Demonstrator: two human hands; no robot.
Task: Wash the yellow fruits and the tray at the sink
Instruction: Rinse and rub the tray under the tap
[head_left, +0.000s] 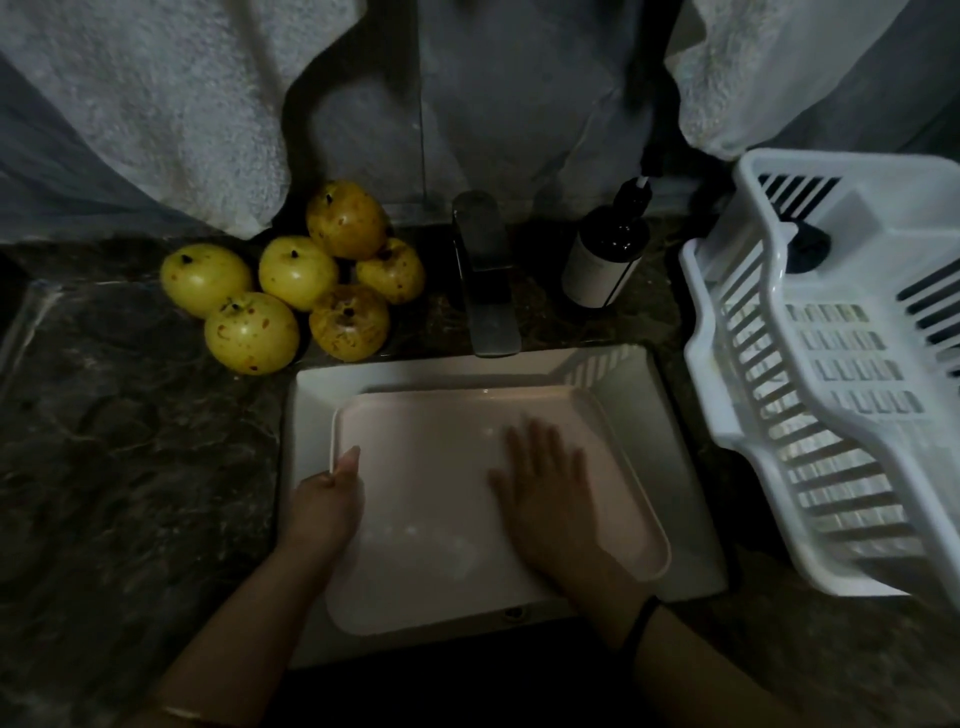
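My left hand (324, 506) grips the tray (431, 467) by its left rim; my right hand (545, 483) lies flat on it, fingers spread. The tray sits in the sink (322, 384). Beyond, six yellow fruits (296, 273) cluster on the table (130, 415), left of the faucet (488, 291).

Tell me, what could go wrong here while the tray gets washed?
The tray nearly fills the sink; the left hand grips only one rim while the right hand lies flat, so it may slip when wet. The yellow fruits are piled near the sink's edge; one could roll in.
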